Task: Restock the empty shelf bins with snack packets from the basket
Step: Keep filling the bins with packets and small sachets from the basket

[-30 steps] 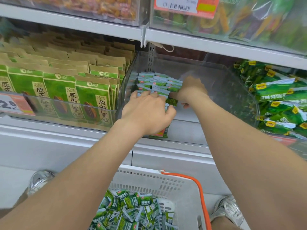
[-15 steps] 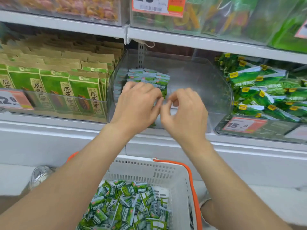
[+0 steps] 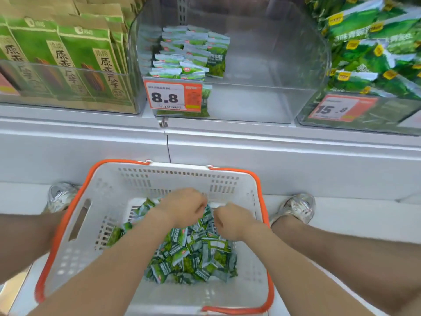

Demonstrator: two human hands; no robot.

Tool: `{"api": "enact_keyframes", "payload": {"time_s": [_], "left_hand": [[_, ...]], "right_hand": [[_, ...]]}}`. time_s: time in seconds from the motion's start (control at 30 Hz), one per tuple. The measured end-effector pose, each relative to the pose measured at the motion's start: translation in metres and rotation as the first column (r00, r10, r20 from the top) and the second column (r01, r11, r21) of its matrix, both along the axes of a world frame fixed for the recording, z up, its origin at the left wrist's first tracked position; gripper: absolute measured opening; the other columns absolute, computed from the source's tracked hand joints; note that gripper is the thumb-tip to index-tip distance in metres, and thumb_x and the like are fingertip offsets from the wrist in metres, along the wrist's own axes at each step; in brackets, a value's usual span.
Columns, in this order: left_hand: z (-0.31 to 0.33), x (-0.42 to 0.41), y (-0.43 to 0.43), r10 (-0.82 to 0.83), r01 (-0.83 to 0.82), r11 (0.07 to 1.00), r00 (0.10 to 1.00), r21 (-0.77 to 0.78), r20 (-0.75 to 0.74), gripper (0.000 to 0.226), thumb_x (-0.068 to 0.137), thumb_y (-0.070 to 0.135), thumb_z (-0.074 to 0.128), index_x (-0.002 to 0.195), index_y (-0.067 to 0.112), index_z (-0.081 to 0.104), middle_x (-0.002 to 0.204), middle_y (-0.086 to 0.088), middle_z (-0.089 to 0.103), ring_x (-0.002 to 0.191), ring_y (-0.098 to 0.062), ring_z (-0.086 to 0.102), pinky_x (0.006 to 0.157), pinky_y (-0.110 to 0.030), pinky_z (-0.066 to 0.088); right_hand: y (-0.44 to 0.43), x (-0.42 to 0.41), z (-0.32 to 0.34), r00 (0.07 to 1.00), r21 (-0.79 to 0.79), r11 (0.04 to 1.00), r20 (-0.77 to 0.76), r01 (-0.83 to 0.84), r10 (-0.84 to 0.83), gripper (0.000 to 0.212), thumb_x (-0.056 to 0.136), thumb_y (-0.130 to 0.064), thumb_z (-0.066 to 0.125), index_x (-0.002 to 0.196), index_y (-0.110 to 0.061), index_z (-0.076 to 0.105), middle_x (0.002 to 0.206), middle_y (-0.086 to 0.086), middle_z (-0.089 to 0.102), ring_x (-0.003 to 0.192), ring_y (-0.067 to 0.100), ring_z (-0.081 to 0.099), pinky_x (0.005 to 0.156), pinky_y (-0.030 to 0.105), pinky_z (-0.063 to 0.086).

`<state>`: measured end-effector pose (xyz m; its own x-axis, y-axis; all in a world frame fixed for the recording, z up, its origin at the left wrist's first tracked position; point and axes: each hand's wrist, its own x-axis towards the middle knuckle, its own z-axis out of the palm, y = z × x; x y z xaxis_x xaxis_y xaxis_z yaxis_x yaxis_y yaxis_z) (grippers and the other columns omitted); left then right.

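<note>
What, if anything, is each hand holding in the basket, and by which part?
It cannot be told. The left hand and right hand curl among the snack packets in the basket, but their fingers are hidden.

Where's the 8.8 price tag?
Head view, upper centre-left: the 8.8 price tag is on the front of the clear bin, at its left end, below the snack packets.

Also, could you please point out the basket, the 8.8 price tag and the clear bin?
basket [image 3: 136,179]: head view, on its white far wall.
8.8 price tag [image 3: 167,96]: head view, on the printed digits.
clear bin [image 3: 250,103]: head view, on its bare front wall.
</note>
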<state>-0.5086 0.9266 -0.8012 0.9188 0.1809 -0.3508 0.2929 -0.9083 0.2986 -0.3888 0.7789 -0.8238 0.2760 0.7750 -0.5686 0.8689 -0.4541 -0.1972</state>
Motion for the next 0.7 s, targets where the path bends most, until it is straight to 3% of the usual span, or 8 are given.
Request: {"api": "enact_keyframes", "payload": {"time_s": [0.07,0.1,0.17,0.23,0.43,0.5,0.57,0.7], "left_hand": [[-0.020,-0.005,-0.006,0.009,-0.017,0.997,0.994,-0.075,-0.110,0.022,0.101,0.029,0.047,0.086,0.023,0.060,0.081,0.001,0.063,0.074,-0.023,0.060,0.073,-0.042,0.057],[-0.027,-0.008,-0.009,0.009,-0.029,0.992,0.987,-0.122,-0.162,0.024,0.103,0.029,0.046,0.088,0.021,0.063,0.081,-0.001,0.065,0.073,-0.023,0.060,0.074,-0.043,0.058],[-0.039,-0.014,-0.010,0.000,-0.047,0.981,0.970,-0.186,-0.245,0.029,0.105,0.028,0.045,0.086,0.015,0.061,0.078,-0.004,0.064,0.067,-0.024,0.055,0.073,-0.041,0.055],[-0.047,-0.019,-0.011,0.004,-0.066,0.977,0.955,-0.201,-0.296,0.029,0.105,0.026,0.045,0.083,0.013,0.060,0.075,-0.007,0.060,0.062,-0.024,0.049,0.069,-0.039,0.049],[-0.057,-0.031,-0.002,0.068,-0.160,0.963,0.922,-0.216,-0.381,0.027,0.106,0.025,0.046,0.084,0.016,0.057,0.080,-0.014,0.062,0.064,-0.024,0.046,0.073,-0.047,0.053],[-0.055,-0.031,0.000,0.095,-0.193,0.952,0.924,-0.237,-0.370,0.025,0.107,0.025,0.044,0.097,0.015,0.065,0.098,-0.013,0.072,0.068,-0.020,0.053,0.078,-0.046,0.054],[-0.054,-0.031,0.003,0.131,-0.237,0.931,0.926,-0.278,-0.354,0.028,0.109,0.025,0.046,0.123,0.017,0.068,0.118,-0.005,0.070,0.085,-0.017,0.061,0.085,-0.038,0.055],[-0.055,-0.031,0.005,0.332,-0.442,0.774,0.893,-0.454,-0.304,0.033,0.107,0.028,0.054,0.139,0.021,0.054,0.119,-0.004,0.066,0.095,-0.023,0.070,0.085,-0.041,0.058]], "right_hand": [[-0.007,-0.009,-0.016,0.996,-0.171,0.981,-0.002,-0.086,0.087,0.013,0.097,-0.010,0.053,0.085,-0.015,0.052,0.094,0.011,0.060,0.083,0.033,0.059,0.070,0.041,0.053],[-0.010,-0.016,-0.022,0.992,-0.231,0.965,-0.001,-0.127,0.130,0.007,0.098,-0.008,0.054,0.101,-0.013,0.055,0.107,0.013,0.061,0.090,0.034,0.061,0.074,0.042,0.053],[-0.014,-0.030,-0.039,0.970,-0.266,0.938,0.033,-0.222,0.239,0.043,0.098,-0.008,0.058,0.139,-0.009,0.044,0.129,0.016,0.058,0.111,0.037,0.062,0.083,0.044,0.050],[-0.017,-0.043,-0.056,0.946,-0.219,0.934,0.095,-0.284,0.310,0.064,0.096,-0.013,0.066,0.151,-0.009,0.033,0.137,0.016,0.055,0.121,0.037,0.058,0.095,0.048,0.051],[-0.013,-0.059,-0.074,0.980,-0.160,0.978,0.126,-0.136,0.156,0.051,0.092,-0.023,0.074,0.135,-0.008,0.050,0.134,0.017,0.056,0.125,0.036,0.055,0.101,0.047,0.047],[-0.010,-0.054,-0.071,0.996,-0.144,0.987,0.020,-0.077,0.081,0.034,0.090,-0.033,0.077,0.108,-0.010,0.060,0.114,0.012,0.058,0.110,0.032,0.060,0.088,0.040,0.051],[-0.006,-0.043,-0.068,0.988,-0.097,0.993,-0.133,0.061,-0.074,0.037,0.087,-0.036,0.080,0.081,-0.015,0.049,0.087,0.004,0.049,0.085,0.025,0.055,0.066,0.033,0.044],[0.009,-0.021,-0.049,0.840,0.125,0.887,-0.402,0.445,-0.365,0.054,0.078,-0.035,0.087,0.073,-0.018,0.036,0.073,0.000,0.029,0.064,0.017,0.031,0.059,0.034,0.023]]}}
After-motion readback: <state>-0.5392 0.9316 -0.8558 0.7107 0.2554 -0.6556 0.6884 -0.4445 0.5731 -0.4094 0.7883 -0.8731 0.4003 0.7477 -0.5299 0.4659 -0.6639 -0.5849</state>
